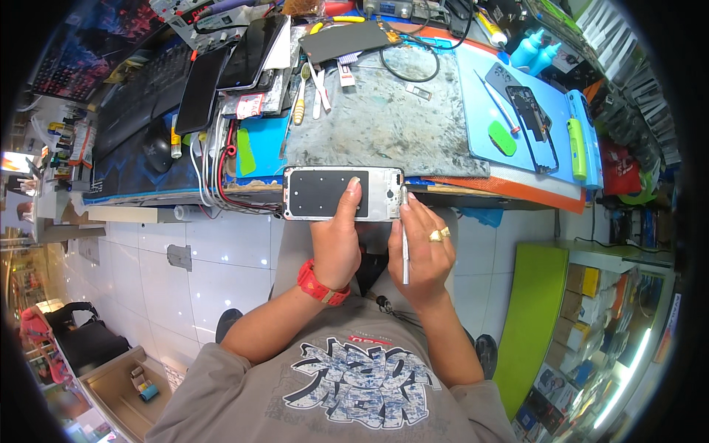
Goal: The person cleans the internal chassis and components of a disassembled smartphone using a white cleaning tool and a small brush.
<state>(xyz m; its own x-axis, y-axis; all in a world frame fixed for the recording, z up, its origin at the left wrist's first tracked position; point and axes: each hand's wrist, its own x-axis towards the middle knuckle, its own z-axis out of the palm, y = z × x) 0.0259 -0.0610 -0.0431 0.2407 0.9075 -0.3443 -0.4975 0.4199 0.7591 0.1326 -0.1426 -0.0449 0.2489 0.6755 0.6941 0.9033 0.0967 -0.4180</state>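
Nearest, the left hand [336, 244] is gripping the opened phone frame [343, 193] from below, thumb pressing flat on its black inner panel and the other fingers wrapped under it, clamped on the frame. Just to its right, the right hand [427, 247] is pinching a thin metal tool [405, 236], fingers closed together around it, the tip touching the frame's right end. The step looks like prying or working at that right edge; the next move probably calls for a steady grip and light pressure along the seam. The frame is hovering over the near edge of the workbench, its long axis running left to right, inner face up. Farther off, the grey work mat [384, 122] is lying behind it.
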